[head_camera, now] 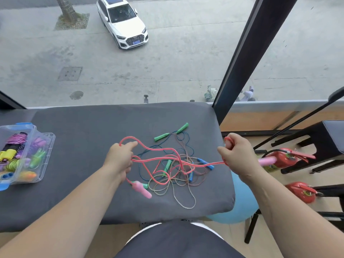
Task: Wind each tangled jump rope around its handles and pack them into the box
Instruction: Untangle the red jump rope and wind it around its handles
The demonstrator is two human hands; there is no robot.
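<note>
Gripping: both hands hold the red rope (163, 161), one at each side of the tangle
Right hand (236, 155): closed around a pink handle (266, 161) whose end sticks out past the thumb side; a loop of red rope shows above the knuckles; the rope runs from this fist toward the left hand
Left hand (119, 157): fingers curled and pinched on the red rope; one strand arcs up over the fingertips; another drops below the wrist to the second pink handle (142, 189), which lies on the cushion
Hands: well apart, the tangle between them
Tangle (178, 172): between the hands on the grey cushion (83, 164); red rope crosses thin blue and multicoloured ropes; blue handles (205, 163) lie just left of the right hand; a green handle (167, 165) lies among the loops
Beyond the hands: two more green handles (172, 132), ends close together, their thin rope trailing into the tangle
Box (33, 174): clear plastic with blue clips, far out past the left hand at the cushion's left end; open, holding wound ropes in purple, yellow, green and orange; its lid (48, 146) leans against its right side
Past the right hand: red extinguishers (284, 159) on the floor
</note>
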